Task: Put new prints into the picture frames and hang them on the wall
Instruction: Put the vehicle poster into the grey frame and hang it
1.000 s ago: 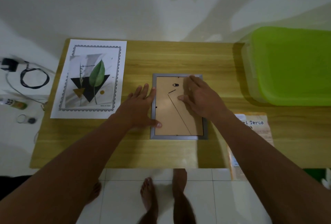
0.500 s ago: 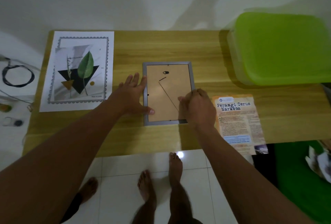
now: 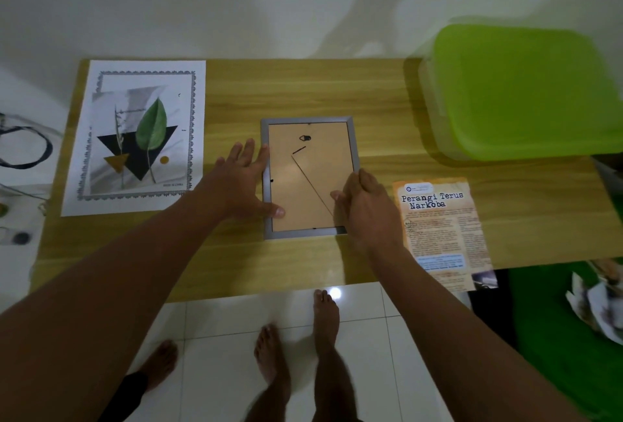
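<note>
A grey picture frame (image 3: 352,142) lies face down on the wooden table (image 3: 303,88), its brown backing board (image 3: 323,165) with a small hanger up. My left hand (image 3: 241,182) lies flat with straight fingers against the frame's left edge, thumb on the lower left of the backing. My right hand (image 3: 365,209) has curled fingers at the frame's lower right edge; what the fingertips grip is hidden. A leaf print (image 3: 138,138) on white paper lies at the table's left end. An orange printed sheet (image 3: 441,229) lies to the right of the frame.
A lime-green plastic box (image 3: 519,91) takes up the table's back right. A white wall rises behind the table. Black cable and small items (image 3: 23,148) lie on the white surface to the left. Bare feet stand on white tiles below the table edge.
My right hand slid from the upper middle of the backing down to the frame's lower right edge and curled. The left hand stayed put. The camera shifted right.
</note>
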A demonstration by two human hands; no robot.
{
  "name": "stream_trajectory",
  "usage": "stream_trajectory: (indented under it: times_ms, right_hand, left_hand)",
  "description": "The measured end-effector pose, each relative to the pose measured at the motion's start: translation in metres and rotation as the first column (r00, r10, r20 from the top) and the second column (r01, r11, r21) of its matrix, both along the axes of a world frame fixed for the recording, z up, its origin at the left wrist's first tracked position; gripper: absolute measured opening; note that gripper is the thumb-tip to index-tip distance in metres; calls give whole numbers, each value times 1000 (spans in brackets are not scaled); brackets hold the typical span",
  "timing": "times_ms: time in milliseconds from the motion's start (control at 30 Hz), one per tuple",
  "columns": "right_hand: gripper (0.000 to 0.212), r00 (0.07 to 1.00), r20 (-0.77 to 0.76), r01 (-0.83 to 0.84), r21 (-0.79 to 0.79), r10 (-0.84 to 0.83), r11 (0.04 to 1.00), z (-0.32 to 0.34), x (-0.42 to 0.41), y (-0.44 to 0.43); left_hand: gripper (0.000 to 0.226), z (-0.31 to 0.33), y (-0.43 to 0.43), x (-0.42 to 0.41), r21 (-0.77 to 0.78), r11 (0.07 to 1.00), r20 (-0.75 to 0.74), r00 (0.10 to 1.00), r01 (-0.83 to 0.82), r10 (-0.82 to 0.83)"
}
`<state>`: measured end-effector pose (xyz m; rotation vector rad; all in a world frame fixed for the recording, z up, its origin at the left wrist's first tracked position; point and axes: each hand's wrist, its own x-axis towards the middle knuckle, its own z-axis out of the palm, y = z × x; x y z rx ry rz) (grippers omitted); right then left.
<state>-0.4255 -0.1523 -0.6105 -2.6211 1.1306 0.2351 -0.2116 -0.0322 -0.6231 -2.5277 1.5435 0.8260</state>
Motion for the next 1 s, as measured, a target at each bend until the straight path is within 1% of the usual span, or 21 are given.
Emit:
stream_trajectory:
  times_ms: [200,300,367,433,533,600,667,933,1000]
  right_hand:
    - [60,985,-124,-133,-67,124,989,-9,-1,-13]
    - [59,974,-165,-172,-78,157,982,-11,-1,-17]
    - [62,977,-144,-168,-66,157,984,-12,-4,-15]
    - [70,991,-54,-126,5,126,992,-10,-11,-9]
    - [94,994,53,-101,172,93,980,-4,-15,1]
    - [107,992,56,-122,192,113,974,-2,-13,4]
    - [111,992,32,-128,186,125,974,-2,-12,3]
    - [111,980,-55,-188,74,192,979,-7,-10,2]
    - [109,978,-66,-193,68,198,979,-8,-10,3]
  left_hand:
    - [132,0,-1,0,14,1000,10,1000,1,-2]
    - [132,-1,0,-1,15,1000,13,1000,4,-5]
    - [133,0,0,0,14,1000,8,1000,4,-4]
    - [133,0,0,2,10,1000,0,1000,0,0]
    - [133,0,0,1,1,1000,-15,1000,-12,12]
    - [132,0,0,1,-3,1000,-17,1000,-13,13]
    - [132,0,0,1,-5,1000,-17,1000,-11,11]
    - [132,1,1,-1,-23,999,-40,999,-22,21]
    - [132,2,1,-1,-26,999,-36,999,-22,21]
